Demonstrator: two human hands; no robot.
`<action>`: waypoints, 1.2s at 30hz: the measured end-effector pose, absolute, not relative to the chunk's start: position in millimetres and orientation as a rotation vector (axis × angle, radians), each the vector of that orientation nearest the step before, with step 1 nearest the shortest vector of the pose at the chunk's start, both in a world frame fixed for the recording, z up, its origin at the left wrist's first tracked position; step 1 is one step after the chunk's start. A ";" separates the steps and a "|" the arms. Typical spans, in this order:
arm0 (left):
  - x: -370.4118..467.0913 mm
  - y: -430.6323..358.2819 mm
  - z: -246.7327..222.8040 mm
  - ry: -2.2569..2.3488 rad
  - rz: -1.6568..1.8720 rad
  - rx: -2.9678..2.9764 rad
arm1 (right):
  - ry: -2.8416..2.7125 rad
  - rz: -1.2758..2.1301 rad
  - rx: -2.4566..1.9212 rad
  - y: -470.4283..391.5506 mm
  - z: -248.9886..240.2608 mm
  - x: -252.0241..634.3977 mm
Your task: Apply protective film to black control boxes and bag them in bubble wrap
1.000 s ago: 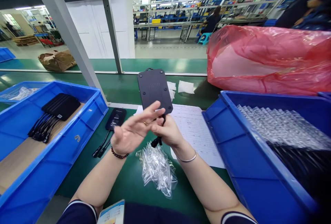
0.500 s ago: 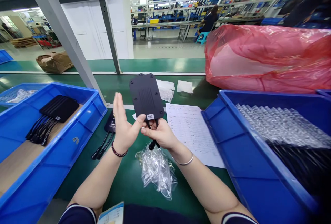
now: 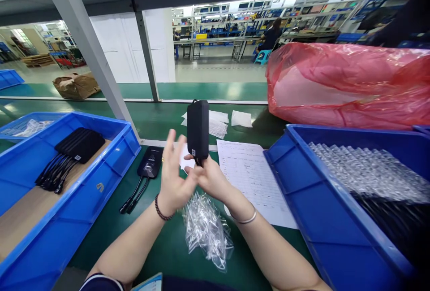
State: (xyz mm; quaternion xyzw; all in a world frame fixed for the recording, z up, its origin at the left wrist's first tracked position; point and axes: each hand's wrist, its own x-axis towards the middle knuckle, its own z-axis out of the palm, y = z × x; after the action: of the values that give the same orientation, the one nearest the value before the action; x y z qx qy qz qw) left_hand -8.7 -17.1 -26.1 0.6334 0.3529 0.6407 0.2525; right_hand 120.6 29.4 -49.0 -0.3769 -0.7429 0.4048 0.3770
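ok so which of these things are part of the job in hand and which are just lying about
Seem part of the job:
black device, held in the right hand, left hand open nearby
similar device on the bench
black devices in the left blue bin
perhaps the clear plastic near the hands

Seem just lying about:
red plastic
brown bundle

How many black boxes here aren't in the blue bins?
2: one black box held in the right hand, another black box lying on the green table beside the left blue bin. Others could be hidden.

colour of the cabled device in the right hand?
The cabled device is black; best in head view.
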 end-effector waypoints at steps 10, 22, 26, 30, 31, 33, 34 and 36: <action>-41.1 15.8 -11.8 0.493 1.429 0.624 | -2.311 0.584 -1.055 11.3 -17.1 141.0; -75.3 -11.0 -66.9 0.584 1.199 0.458 | -2.664 0.543 -1.818 82.0 -71.3 154.7; -71.3 -15.7 -83.5 0.546 1.074 0.429 | -2.670 0.573 -1.748 87.1 -78.3 152.4; -64.1 -18.6 -85.0 0.541 1.028 0.384 | -2.528 0.528 -1.581 86.3 -69.3 152.6; -62.6 -19.2 -84.9 0.546 1.027 0.368 | -2.461 0.533 -1.495 84.4 -66.4 152.2; -60.6 -20.0 -85.3 0.551 1.028 0.345 | -2.298 0.557 -1.293 79.2 -61.6 150.8; -60.1 -20.2 -85.8 0.548 1.029 0.340 | -2.218 0.567 -1.197 76.3 -59.7 150.1; -59.8 -20.5 -87.1 0.543 1.027 0.340 | -2.115 0.572 -1.070 70.8 -56.8 148.6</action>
State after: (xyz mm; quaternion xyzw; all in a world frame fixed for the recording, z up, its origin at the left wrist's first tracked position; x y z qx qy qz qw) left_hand -59.8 -20.5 -87.1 0.1598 0.2554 0.4826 0.8224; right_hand 148.6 70.8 -56.8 -0.4121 -0.8144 0.2201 0.3443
